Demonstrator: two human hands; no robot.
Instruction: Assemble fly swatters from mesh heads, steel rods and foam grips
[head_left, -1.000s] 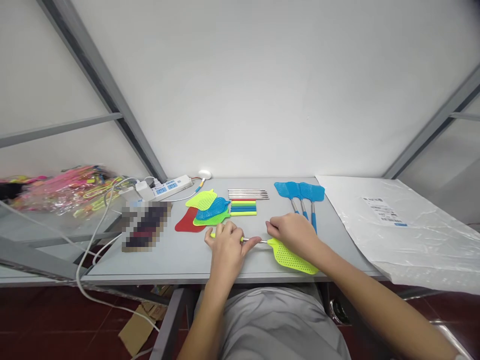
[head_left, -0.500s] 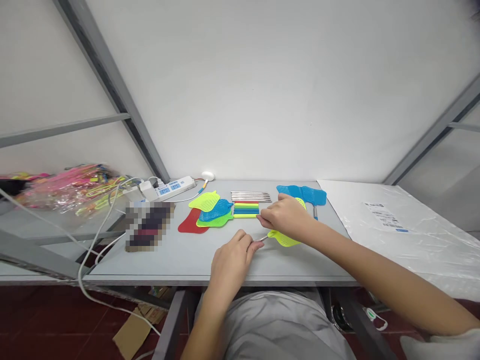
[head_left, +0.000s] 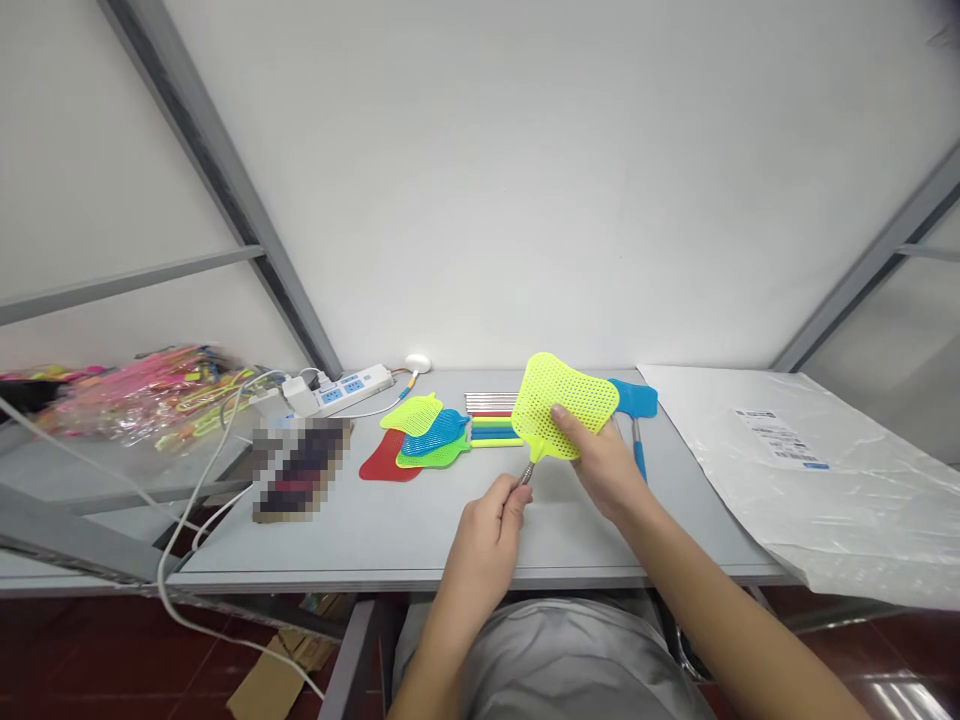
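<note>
A yellow-green fly swatter (head_left: 559,400) is lifted above the grey table (head_left: 420,530), its mesh head facing me. My right hand (head_left: 600,460) pinches the lower edge of the head. My left hand (head_left: 491,515) is closed round the metal rod at the swatter's lower end; the handle is hidden in the fist. Behind lie a stack of loose swatter heads (head_left: 427,435) in yellow, blue, green and red, a row of coloured handle grips (head_left: 491,428) and several metal rods (head_left: 489,402).
Blue assembled swatters (head_left: 636,410) lie at the back right, partly behind my right hand. A power strip (head_left: 341,388) with cables sits back left, a blurred dark object (head_left: 300,468) left. A plastic-wrapped white sheet (head_left: 810,460) covers the right side. Pink packaged goods (head_left: 142,390) lie far left.
The swatter lay flat on the table; my right hand has lifted its head up and turned it upright, while my left hand slid along and kept hold of the rod end.
</note>
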